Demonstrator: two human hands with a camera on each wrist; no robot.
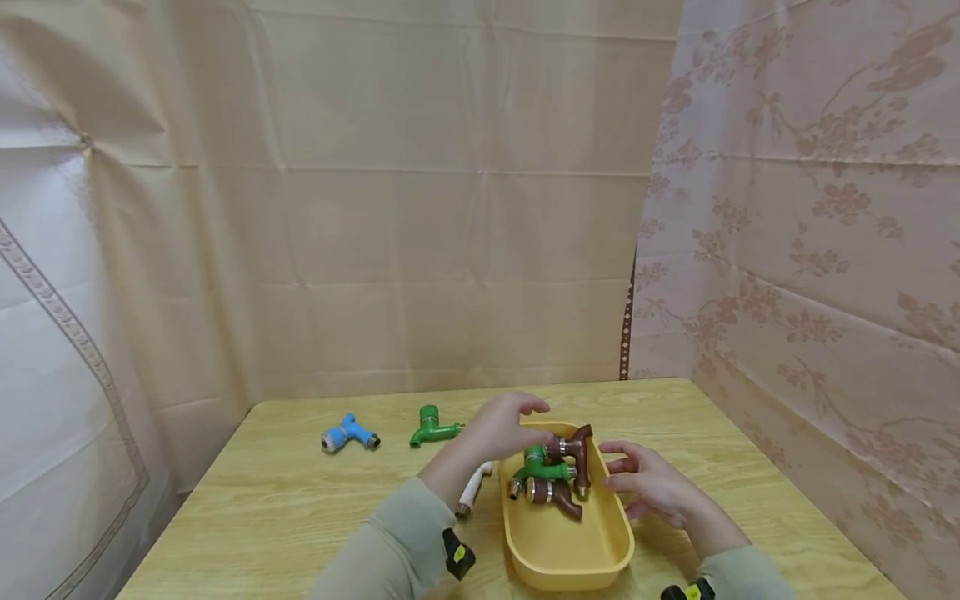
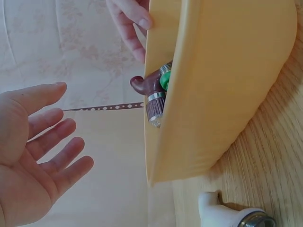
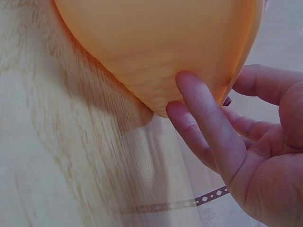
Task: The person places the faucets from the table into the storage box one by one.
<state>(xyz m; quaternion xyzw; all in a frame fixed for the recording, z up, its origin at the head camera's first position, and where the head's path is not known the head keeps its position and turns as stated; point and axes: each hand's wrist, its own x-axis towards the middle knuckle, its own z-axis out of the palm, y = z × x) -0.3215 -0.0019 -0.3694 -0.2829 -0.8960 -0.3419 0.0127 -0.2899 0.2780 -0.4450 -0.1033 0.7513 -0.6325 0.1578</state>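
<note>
My left hand (image 1: 498,433) is held over the left rim of a yellow plastic tub (image 1: 570,567), its fingers spread and nothing in them. In the left wrist view its palm (image 2: 23,170) faces the tub from a short way off. At the tub's right side is my right hand (image 1: 656,483), with loosely bent fingers (image 3: 203,101) against the outer wall and near the rim. Inside the tub lie a green tap (image 1: 551,472), a brown tap (image 1: 580,458) by the far right wall and another brown tap (image 1: 558,493) nearer the middle.
A white tap (image 1: 474,490) lies left of the tub, partly hidden behind my left forearm. Farther back on the wooden table (image 1: 277,517) are a second green tap (image 1: 435,429) and a blue tap (image 1: 350,433). Curtains (image 1: 450,208) hang behind and beside the table.
</note>
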